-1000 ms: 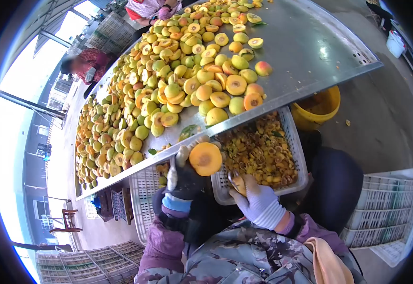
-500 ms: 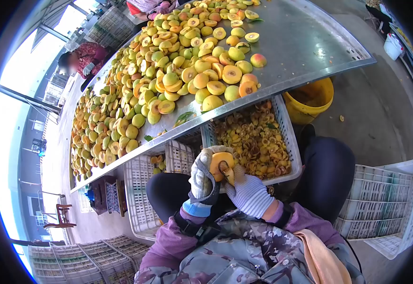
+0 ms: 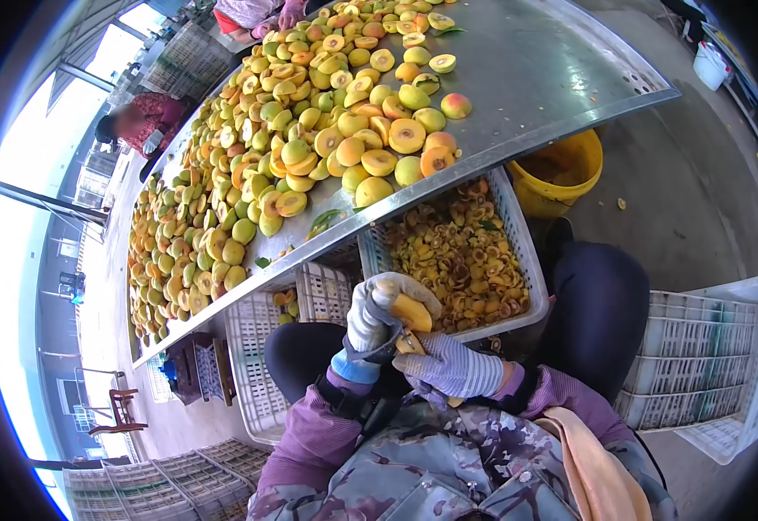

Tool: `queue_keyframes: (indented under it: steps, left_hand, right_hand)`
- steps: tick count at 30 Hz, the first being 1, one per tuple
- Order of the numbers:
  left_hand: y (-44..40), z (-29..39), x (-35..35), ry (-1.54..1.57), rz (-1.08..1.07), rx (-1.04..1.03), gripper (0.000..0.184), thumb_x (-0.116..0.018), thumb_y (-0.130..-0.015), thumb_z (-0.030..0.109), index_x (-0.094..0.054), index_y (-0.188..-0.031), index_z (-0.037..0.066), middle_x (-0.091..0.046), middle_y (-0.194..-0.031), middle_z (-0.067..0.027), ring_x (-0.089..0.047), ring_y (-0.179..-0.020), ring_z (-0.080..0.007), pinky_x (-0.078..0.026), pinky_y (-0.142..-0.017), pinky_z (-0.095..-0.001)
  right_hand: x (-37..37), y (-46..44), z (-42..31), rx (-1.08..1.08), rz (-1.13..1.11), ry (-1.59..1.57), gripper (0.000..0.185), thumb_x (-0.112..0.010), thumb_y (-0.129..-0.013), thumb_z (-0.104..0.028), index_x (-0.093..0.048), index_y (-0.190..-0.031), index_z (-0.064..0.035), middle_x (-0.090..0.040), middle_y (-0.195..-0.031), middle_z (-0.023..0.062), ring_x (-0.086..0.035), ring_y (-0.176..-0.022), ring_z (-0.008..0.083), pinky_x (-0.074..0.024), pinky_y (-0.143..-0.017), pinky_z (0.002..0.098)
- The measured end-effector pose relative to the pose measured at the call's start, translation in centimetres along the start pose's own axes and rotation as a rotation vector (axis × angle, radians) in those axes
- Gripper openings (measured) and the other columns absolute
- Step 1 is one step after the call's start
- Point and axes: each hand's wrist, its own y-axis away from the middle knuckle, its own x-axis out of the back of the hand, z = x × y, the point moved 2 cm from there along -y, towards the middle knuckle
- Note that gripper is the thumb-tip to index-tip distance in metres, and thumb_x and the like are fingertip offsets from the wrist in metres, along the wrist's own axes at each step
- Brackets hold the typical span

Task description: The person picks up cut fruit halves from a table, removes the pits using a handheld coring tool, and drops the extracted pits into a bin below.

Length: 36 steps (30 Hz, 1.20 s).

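Observation:
My left hand [image 3: 377,314], in a grey-white glove, is closed around a peach half [image 3: 413,313] whose yellow-orange side shows. Against the fruit's lower edge, my right hand [image 3: 454,366], in a striped glove, grips a small tool [image 3: 408,342] that is mostly hidden by the fingers. Both hands are close together above my lap. Just beyond them stands a white crate [image 3: 531,276] filled with pits and fruit scraps. Many halved fruits [image 3: 309,148] are heaped on the metal table [image 3: 535,95] in front.
A yellow bucket [image 3: 561,178] stands right of the scrap crate. Other white crates [image 3: 253,365] are at the left and stacked at the right [image 3: 700,360]. The table's metal edge runs above my hands. Two people work at the table's far side.
My left hand has turned the peach half, so its cut face no longer shows. My right hand has rotated and moved slightly lower. The whole view has shifted slightly.

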Motion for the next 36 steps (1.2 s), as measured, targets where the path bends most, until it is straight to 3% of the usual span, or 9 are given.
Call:
queue_keyframes:
  steps: [6, 11, 13, 16, 19, 21, 26, 34, 36]
  left_hand:
    - [-0.7, -2.2, 0.5, 0.503, 0.273, 0.071, 0.066, -0.043, -0.090, 0.063, -0.059, -0.095, -0.001, -0.066, -0.087, -0.0165, -0.063, -0.073, -0.0235, -0.053, -0.069, -0.0339]
    - [5.8, 6.8, 9.7, -0.719, 0.595, -0.507, 0.053, -0.050, -0.093, 0.048, -0.066, -0.092, -0.003, -0.069, -0.082, -0.0119, -0.064, -0.068, -0.0180, -0.052, -0.067, -0.0288]
    - [9.1, 10.1, 13.0, -1.022, 1.053, 0.177, 0.024, -0.069, -0.083, 0.020, -0.068, -0.093, -0.002, -0.067, -0.095, -0.0140, -0.065, -0.086, -0.0229, -0.051, -0.079, -0.0327]
    - [9.1, 11.3, 14.0, -1.683, 1.030, -0.059, 0.031, -0.070, -0.076, 0.010, -0.066, -0.106, 0.004, -0.065, -0.103, -0.0149, -0.063, -0.098, -0.0295, -0.049, -0.086, -0.0347]
    - [2.4, 9.8, 14.6, -1.116, 0.685, -0.065, 0.034, -0.065, -0.076, 0.005, -0.065, -0.110, 0.004, -0.066, -0.098, -0.0133, -0.063, -0.092, -0.0219, -0.048, -0.082, -0.0326]
    - [-3.3, 9.8, 10.9, -1.351, 0.531, -0.054, 0.031, -0.064, -0.078, 0.017, -0.066, -0.109, 0.010, -0.068, -0.092, -0.0156, -0.066, -0.087, -0.0310, -0.051, -0.078, -0.0379]
    - [-16.5, 6.6, 6.9, -1.816, 0.176, 0.460, 0.044, -0.063, -0.077, 0.039, -0.064, -0.100, 0.002, -0.068, -0.093, -0.0209, -0.066, -0.091, -0.0353, -0.051, -0.081, -0.0419]
    - [-17.1, 6.1, 7.6, -1.742, 0.239, 0.455, 0.059, -0.074, -0.069, 0.045, -0.058, -0.107, 0.002, -0.067, -0.096, -0.0210, -0.065, -0.094, -0.0347, -0.051, -0.082, -0.0410]
    - [-15.6, 5.5, 11.1, -1.446, 0.369, 0.174, 0.056, -0.073, -0.074, 0.039, -0.059, -0.112, 0.001, -0.068, -0.094, -0.0182, -0.066, -0.089, -0.0293, -0.051, -0.082, -0.0372]
  right_hand:
    - [0.4, 1.0, -1.6, -0.057, -0.230, -0.248, 0.026, -0.055, -0.093, -0.027, -0.051, -0.079, -0.0058, -0.048, -0.054, 0.0029, -0.047, -0.041, 0.0116, -0.0361, -0.036, 0.0256]
    - [4.8, -1.7, 3.5, -0.297, 0.399, -0.896, 0.020, -0.057, -0.091, -0.027, -0.053, -0.088, -0.0081, -0.050, -0.058, 0.0010, -0.045, -0.042, 0.0126, -0.0378, -0.038, 0.0247]
    - [4.5, -1.4, 3.2, -0.312, 0.369, -0.748, 0.020, -0.057, -0.091, -0.029, -0.053, -0.088, -0.0097, -0.050, -0.059, 0.0005, -0.047, -0.042, 0.0132, -0.0391, -0.038, 0.0280]
    - [4.8, -1.3, 2.6, -0.268, 0.371, -0.520, 0.021, -0.059, -0.090, -0.033, -0.053, -0.088, -0.0120, -0.051, -0.059, 0.0000, -0.049, -0.042, 0.0139, -0.0408, -0.038, 0.0312]
    - [5.6, -1.0, 2.8, -0.207, 0.454, -0.506, 0.022, -0.059, -0.091, -0.032, -0.054, -0.087, -0.0106, -0.052, -0.059, 0.0009, -0.049, -0.042, 0.0127, -0.0406, -0.038, 0.0296]
    - [5.8, -1.0, 2.8, -0.180, 0.461, -0.455, 0.021, -0.059, -0.091, -0.029, -0.054, -0.090, -0.0090, -0.052, -0.061, 0.0011, -0.049, -0.043, 0.0115, -0.0410, -0.038, 0.0268]
    - [6.0, -0.9, 0.6, -0.173, 0.567, -0.381, 0.020, -0.060, -0.091, -0.026, -0.052, -0.091, -0.0077, -0.050, -0.060, 0.0013, -0.048, -0.044, 0.0109, -0.0399, -0.039, 0.0257]
    - [6.0, -0.6, 0.0, -0.112, 0.480, -0.246, 0.019, -0.057, -0.092, -0.023, -0.051, -0.095, -0.0052, -0.050, -0.062, 0.0033, -0.048, -0.045, 0.0128, -0.0442, -0.042, 0.0296]
    - [6.2, -0.4, 0.3, 0.348, 0.712, 0.375, 0.024, -0.060, -0.090, -0.023, -0.051, -0.099, -0.0028, -0.057, -0.063, 0.0118, -0.057, -0.049, 0.0253, -0.0490, -0.049, 0.0383]
